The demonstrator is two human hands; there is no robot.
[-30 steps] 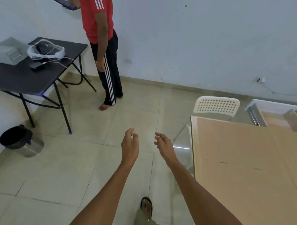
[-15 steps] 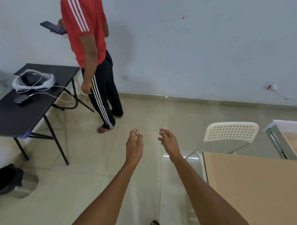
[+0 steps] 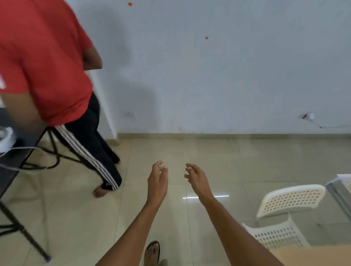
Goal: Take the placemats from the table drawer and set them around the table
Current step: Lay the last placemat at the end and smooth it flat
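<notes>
Both arms are held out over the tiled floor (image 3: 221,161), nothing carried in either. The left hand (image 3: 157,183) is seen with fingers loosely spread and a bit curled, thumb apart; the right hand (image 3: 198,180) is much the same, fingers relaxed and slightly bent, nothing pinched. The two hands are near each other, palms turned roughly inward, not touching.

The table (image 3: 314,256) is only caught as a tan corner at the bottom right. The drawer (image 3: 349,190) is seen pulled open at the right edge, white-framed with a metal rail along its side; placemats can't be made out in it from here. A white perforated chair (image 3: 288,200) is parked between the drawer and the hands, just beside the table corner.

Off to the left, a person in a red shirt (image 3: 41,64) and black striped trousers is stood next to a black folding table (image 3: 5,172) with a white band-like device and cables on it. A sandalled foot (image 3: 152,255) is visible at the bottom.
</notes>
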